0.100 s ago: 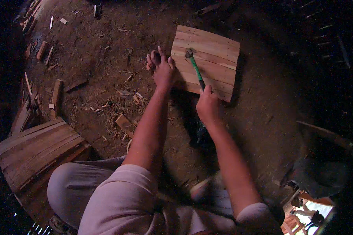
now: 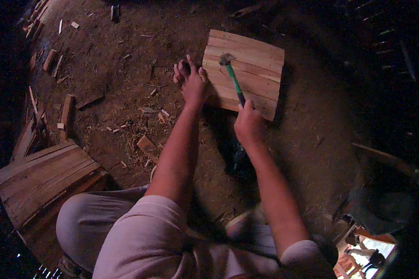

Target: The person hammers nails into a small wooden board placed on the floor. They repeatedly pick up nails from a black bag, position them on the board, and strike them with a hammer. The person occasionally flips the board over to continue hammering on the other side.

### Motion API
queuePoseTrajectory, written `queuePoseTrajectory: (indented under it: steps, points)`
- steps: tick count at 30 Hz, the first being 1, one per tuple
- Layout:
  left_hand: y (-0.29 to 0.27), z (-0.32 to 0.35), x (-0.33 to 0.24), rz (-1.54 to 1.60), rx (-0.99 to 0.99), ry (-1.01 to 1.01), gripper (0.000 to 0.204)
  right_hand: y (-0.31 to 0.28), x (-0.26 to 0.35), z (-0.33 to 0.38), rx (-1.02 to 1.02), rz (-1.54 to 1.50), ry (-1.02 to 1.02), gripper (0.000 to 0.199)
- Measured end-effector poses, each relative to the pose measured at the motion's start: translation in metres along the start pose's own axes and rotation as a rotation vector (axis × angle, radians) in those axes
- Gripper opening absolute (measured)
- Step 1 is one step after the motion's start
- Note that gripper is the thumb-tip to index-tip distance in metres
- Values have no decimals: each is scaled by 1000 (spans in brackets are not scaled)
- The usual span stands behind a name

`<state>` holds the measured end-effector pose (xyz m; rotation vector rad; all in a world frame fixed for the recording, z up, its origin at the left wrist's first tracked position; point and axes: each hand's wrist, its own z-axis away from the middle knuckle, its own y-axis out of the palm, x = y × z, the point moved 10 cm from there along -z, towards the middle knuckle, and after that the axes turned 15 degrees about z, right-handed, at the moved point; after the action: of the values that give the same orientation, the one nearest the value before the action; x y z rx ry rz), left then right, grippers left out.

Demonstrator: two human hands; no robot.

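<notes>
A roughly square panel of pale wooden boards [image 2: 253, 63], dotted with nail marks, lies ahead of me, slightly raised off the ground. In my right hand [image 2: 249, 124] is a hammer [image 2: 235, 83] with a green and black handle, gripped near its end. Its head, blurred, is over the left part of the panel; whether it touches the boards I cannot tell. My left hand [image 2: 192, 86] is at the panel's left edge, fingers bent and spread apart, the thumb side toward the boards. Something dark shows between those fingers, too dim to make out.
Wood scraps and shavings [image 2: 149, 148] litter the dirt floor [image 2: 312, 153] on the left. A slatted wooden piece [image 2: 46, 172] stands at lower left beside my knee. Beneath the panel is a dark support [image 2: 237, 158]. A dark rounded object [image 2: 381, 209] lies at lower right.
The hammer head has shifted slightly up and right over the panel, and my right hand has moved a little with it. The left hand is almost still.
</notes>
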<state>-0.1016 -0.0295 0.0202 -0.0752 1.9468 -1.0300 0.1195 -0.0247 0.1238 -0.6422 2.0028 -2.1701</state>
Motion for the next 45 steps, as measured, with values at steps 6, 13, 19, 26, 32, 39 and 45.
queuePoseTrajectory:
  steps: [6,13,19,26,32,39,45]
  points:
    - [-10,-3,10,4,-64,18,64,-56,16,15,-327,-55,-94,18]
    - [-10,-1,-4,-72,-101,74,65,-9,4,13,-68,-49,-43,17]
    - [-8,-2,-7,-58,-122,88,65,19,-8,8,55,69,-12,17]
    - [-1,1,10,-76,-59,48,69,-11,8,12,-198,-58,-116,16]
    - [1,2,20,-83,-102,46,70,12,8,-3,-24,11,-37,18]
    - [18,-4,25,92,2,-98,67,49,-21,2,184,69,98,18]
    - [8,0,-8,296,91,2,43,-45,-28,-21,-104,-105,-52,21]
